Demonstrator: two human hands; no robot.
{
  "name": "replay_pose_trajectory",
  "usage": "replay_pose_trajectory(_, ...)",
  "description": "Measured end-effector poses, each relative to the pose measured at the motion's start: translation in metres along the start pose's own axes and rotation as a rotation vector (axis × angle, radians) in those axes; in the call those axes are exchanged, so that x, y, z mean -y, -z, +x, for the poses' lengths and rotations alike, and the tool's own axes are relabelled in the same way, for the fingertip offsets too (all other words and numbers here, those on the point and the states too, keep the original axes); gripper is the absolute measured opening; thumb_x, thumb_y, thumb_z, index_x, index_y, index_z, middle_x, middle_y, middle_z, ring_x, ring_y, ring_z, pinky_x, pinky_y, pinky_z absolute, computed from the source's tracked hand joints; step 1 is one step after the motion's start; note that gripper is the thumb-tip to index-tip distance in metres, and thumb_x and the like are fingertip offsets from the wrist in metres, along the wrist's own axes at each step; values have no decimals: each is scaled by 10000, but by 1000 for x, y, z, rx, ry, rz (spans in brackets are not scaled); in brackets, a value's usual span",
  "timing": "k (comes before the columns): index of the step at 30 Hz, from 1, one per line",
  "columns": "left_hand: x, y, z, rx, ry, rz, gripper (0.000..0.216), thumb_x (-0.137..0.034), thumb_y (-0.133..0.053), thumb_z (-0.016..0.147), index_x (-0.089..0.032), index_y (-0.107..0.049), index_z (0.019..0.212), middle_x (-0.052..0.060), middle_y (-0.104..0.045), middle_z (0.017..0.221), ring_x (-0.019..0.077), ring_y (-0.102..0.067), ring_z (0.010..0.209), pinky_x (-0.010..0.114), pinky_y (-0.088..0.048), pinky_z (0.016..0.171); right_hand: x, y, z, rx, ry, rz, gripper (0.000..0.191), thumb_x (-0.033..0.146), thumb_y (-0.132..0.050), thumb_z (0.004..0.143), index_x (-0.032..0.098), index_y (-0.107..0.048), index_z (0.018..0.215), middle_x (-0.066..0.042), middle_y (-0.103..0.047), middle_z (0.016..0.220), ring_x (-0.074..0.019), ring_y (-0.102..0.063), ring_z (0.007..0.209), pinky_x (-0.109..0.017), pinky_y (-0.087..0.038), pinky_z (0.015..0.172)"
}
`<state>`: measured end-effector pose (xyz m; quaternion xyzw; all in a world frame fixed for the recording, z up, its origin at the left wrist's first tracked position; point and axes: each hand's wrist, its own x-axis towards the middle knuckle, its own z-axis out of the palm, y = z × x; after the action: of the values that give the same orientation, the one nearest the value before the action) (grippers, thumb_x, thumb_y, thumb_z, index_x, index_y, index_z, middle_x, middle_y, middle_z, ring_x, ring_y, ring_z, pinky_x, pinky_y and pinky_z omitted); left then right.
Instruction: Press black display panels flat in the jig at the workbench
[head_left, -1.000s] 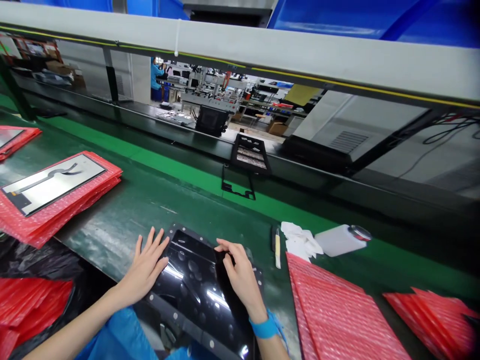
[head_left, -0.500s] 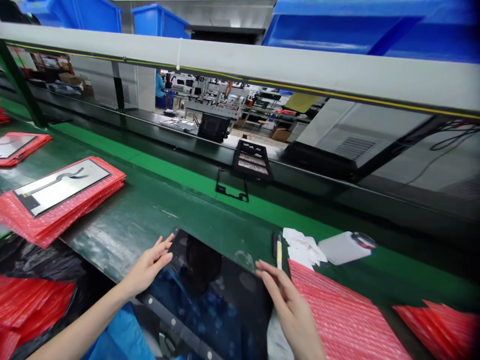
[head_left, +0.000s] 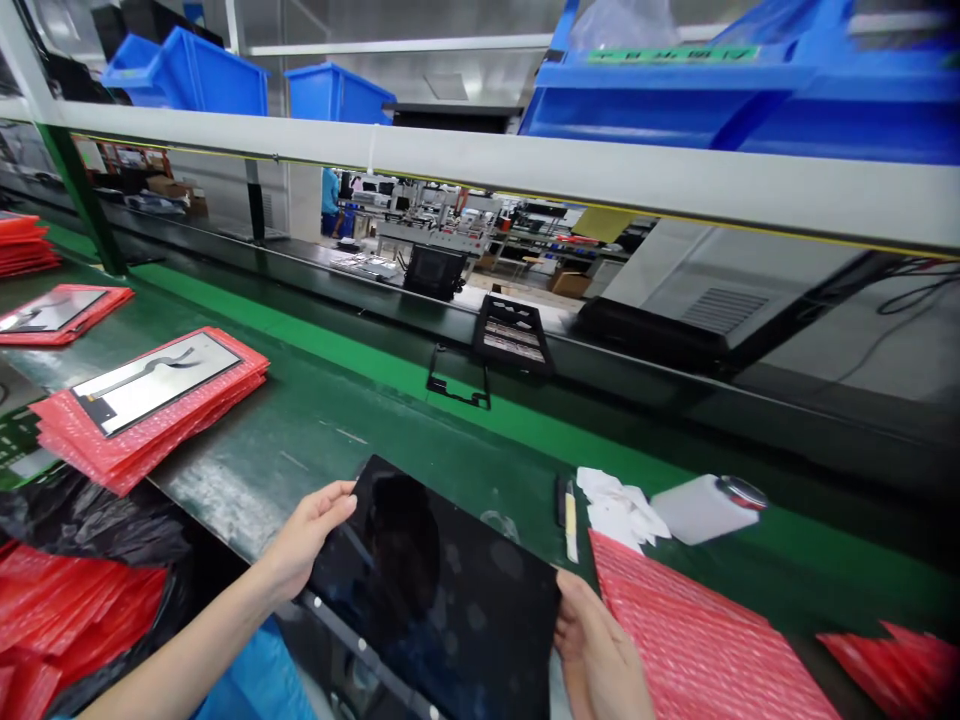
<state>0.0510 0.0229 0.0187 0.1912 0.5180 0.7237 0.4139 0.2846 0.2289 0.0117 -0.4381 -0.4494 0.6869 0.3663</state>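
A dark, glossy screen panel (head_left: 450,590) is held tilted over the near edge of the green workbench, with smudges and reflections on its face. My left hand (head_left: 309,535) is closed on its left edge, thumb on the front. At the right edge my right hand (head_left: 596,640) grips the panel, its fingers partly hidden behind. Just right of it lies a sheet of red bubble wrap (head_left: 697,630). A pale-handled tool (head_left: 571,520) rests beyond the panel, beside crumpled white tissue (head_left: 619,508).
A white bottle (head_left: 705,510) stands at the right. Left, a silver-backed display (head_left: 161,380) lies on stacked red bubble bags (head_left: 112,455). A black frame (head_left: 459,378) and a black tray (head_left: 514,332) are farther back. Blue bins (head_left: 337,95) sit on the shelf above.
My right hand has closed on the panel's right edge, where its fingers were spread before. The panel is tilted differently, and the camera view has shifted upward.
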Motion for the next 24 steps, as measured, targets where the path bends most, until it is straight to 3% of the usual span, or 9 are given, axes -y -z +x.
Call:
replay_pose_trajectory(3,-7,8,-1,-8,36,-36,446,-434,-755,819,-204,-676,1193,78,-747,1093,216,-710,929,277,-520,822,7,-11,-5,27,2,33,551,566,-893,523,202,-749,910,-47,-738,806,-226,-667,695,-301,-525,592)
replay_pose_trajectory(7,-17,23,3,-26,89,-50,398,-367,-760,824,-206,-684,1180,70,-744,1131,211,-716,964,257,-525,822,14,-23,-15,194,15,3,598,682,-693,765,195,-729,1109,-89,-747,909,-234,-679,742,-306,-496,573)
replay_pose_trajectory(10,-20,33,7,-40,116,-44,382,-344,-773,815,-195,-695,1158,71,-736,1163,209,-703,1023,239,-518,846,18,-28,-21,250,23,2,615,692,-595,850,180,-707,1172,-106,-738,966,-210,-669,738,-282,-466,547)
replay_pose_trajectory(17,-20,40,9,-85,110,-39,404,-345,-781,813,-201,-688,1179,58,-721,1205,204,-679,1095,225,-504,876,15,-30,-23,269,45,9,584,625,-596,893,223,-626,1316,-75,-722,1030,-184,-655,808,-265,-470,605)
replay_pose_trajectory(21,-22,39,14,-103,101,-52,428,-327,-796,794,-174,-687,1178,72,-726,1187,205,-681,1085,221,-503,886,9,-31,-20,290,67,36,492,570,-643,884,212,-674,1220,-78,-707,1092,-199,-651,907,-281,-490,699)
replay_pose_trajectory(24,-23,38,21,-100,116,-70,418,-305,-805,779,-170,-694,1159,75,-736,1155,202,-699,1028,223,-519,862,4,-32,-16,315,63,25,422,474,-735,832,224,-684,1168,-53,-705,1064,-186,-639,870,-270,-482,677)
